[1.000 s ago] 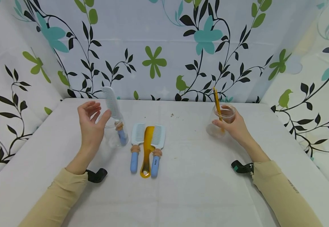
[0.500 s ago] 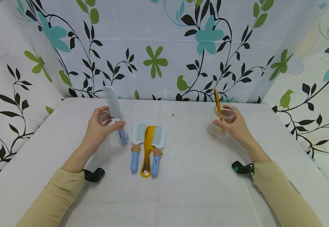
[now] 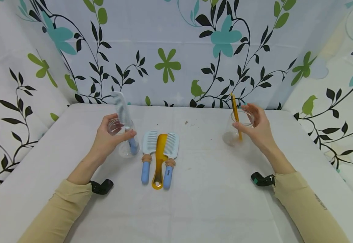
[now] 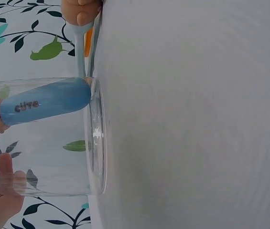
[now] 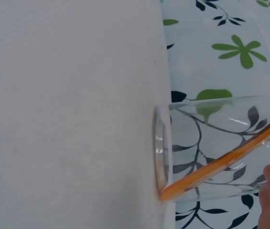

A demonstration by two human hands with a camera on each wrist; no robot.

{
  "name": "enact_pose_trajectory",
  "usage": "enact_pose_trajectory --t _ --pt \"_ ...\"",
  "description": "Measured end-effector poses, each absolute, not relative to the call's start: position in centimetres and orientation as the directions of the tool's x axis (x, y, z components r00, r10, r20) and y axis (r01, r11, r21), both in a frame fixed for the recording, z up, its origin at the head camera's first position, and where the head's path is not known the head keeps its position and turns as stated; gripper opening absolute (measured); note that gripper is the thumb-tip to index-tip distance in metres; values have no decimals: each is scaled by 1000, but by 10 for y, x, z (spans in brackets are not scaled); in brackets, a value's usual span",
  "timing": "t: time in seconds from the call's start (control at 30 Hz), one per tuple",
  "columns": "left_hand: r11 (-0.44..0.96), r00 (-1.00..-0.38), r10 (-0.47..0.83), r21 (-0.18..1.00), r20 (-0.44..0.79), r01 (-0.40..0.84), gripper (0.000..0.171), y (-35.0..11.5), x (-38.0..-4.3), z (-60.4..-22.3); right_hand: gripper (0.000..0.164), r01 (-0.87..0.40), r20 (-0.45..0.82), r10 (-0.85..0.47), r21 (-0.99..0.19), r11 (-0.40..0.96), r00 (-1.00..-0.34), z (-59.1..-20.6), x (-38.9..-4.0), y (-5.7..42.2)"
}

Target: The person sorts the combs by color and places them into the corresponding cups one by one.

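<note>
My left hand point(image 3: 104, 140) grips the neck of a clear jar point(image 3: 124, 151) at the left, thumb in front and fingers behind. A pale blue comb point(image 3: 121, 109) stands tilted in that jar, teeth up. Its blue handle point(image 4: 46, 101), marked "CUTE", points down inside the glass. At the right, my right hand point(image 3: 259, 130) is spread around the rim of a second clear jar point(image 3: 229, 130), thumb near the front and fingers raised behind. Inside leans an amber comb point(image 5: 225, 160), slanting from the base to the rim.
Between the jars lie two pale combs with blue handles, a left one point(image 3: 146, 162) and a right one point(image 3: 170, 158), with an amber comb point(image 3: 159, 162) between them. A patterned cloth point(image 3: 167, 33) closes off the back of the white table point(image 3: 206, 195).
My left hand has moved right and closed around the neck of the left jar. My right hand, which held its jar, has loosened, its fingers lifting away. The combs on the table have not moved.
</note>
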State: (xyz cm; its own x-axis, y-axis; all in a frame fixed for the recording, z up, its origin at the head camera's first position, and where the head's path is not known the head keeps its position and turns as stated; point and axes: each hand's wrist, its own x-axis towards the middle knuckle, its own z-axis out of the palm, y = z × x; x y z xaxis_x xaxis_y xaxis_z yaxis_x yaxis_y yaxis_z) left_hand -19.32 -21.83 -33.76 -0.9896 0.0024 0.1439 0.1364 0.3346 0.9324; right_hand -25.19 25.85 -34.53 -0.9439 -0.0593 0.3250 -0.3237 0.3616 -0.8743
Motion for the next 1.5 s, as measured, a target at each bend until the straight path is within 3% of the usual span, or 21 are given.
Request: enact_pose_trajectory --t 0.37,0.47,0.63,0.77,0.9,1.03,1.3,1.5 --pt "327 -990 -3 936 141 132 88 -217 -192 -339 73 -541 595 16 -742 396 -804 -301 -223 229" --pt "326 -990 -9 936 143 132 87 -216 -192 -338 65 -628 693 8 -657 417 -720 -287 -207 214" --pt "331 -991 -16 936 135 122 89 -216 -191 -338 49 -762 849 -34 -455 460 -527 -281 -197 193" --pt "335 -991 -19 935 130 116 90 -216 -192 -340 41 -815 889 -80 -375 441 -452 -294 -202 183" --pt "329 -992 -17 937 128 115 91 -216 -194 -341 38 -828 861 -173 -377 415 -479 -308 -205 174" --pt "324 -991 -20 939 129 115 90 -216 -194 -341 39 -783 770 -270 -432 448 -578 -316 -202 161" --pt "320 -991 -18 940 133 120 89 -215 -193 -341 38 -567 433 -366 -611 553 -824 -331 -206 133" --pt "321 -992 -17 940 124 112 89 -216 -193 -341 35 -406 227 -367 -733 545 -902 -338 -219 116"
